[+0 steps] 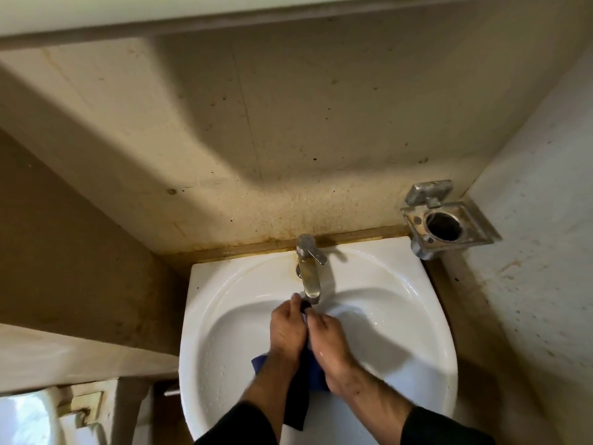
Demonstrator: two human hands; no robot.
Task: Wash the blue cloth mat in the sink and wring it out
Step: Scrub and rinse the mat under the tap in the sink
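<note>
The blue cloth mat hangs wet and dark between my two hands over the white sink. My left hand grips its upper end just under the spout of the metal tap. My right hand grips the cloth right beside it, the two hands touching. A blue fold shows to the left of my left wrist and another under my right wrist. The lower end dangles toward the sink's front rim. My hands hide most of the mat's top part.
A metal holder with a round hole is fixed to the wall at the sink's back right. Stained walls close in on both sides. A white toilet tank sits at the lower left.
</note>
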